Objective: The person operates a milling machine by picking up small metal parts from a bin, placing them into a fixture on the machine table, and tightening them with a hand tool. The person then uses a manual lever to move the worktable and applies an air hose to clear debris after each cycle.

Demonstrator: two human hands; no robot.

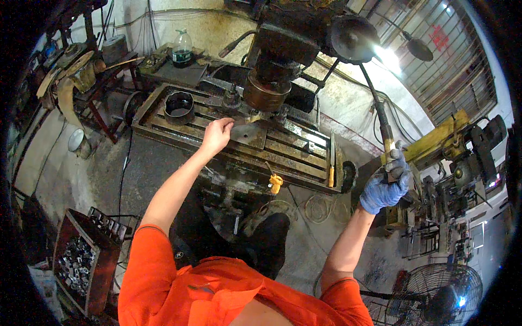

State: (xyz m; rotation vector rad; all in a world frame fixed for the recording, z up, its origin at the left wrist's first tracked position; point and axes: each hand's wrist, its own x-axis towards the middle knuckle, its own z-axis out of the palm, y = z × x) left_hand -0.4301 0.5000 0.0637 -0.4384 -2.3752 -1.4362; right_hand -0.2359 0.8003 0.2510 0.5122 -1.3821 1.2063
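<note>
My bare left hand [217,135] is closed in a pinch over the machine's slotted table [293,165]; what its fingers hold is too small to make out. Just beyond the fingertips lies a flat metal plate [247,136], under the round spindle head [267,92]. A small yellowish piece [254,118] shows below the spindle, and I cannot tell whether my hand touches it. On the right, my right hand [387,182], in a grey-blue glove, is wrapped round the lower end of a long machine lever [383,127].
A dark round tin [179,107] stands at the table's left end. A yellow-handled tool [331,175] lies at its right end. In front is a yellow fitting [275,183]. A box of metal parts [79,266] sits lower left, a fan [437,299] lower right.
</note>
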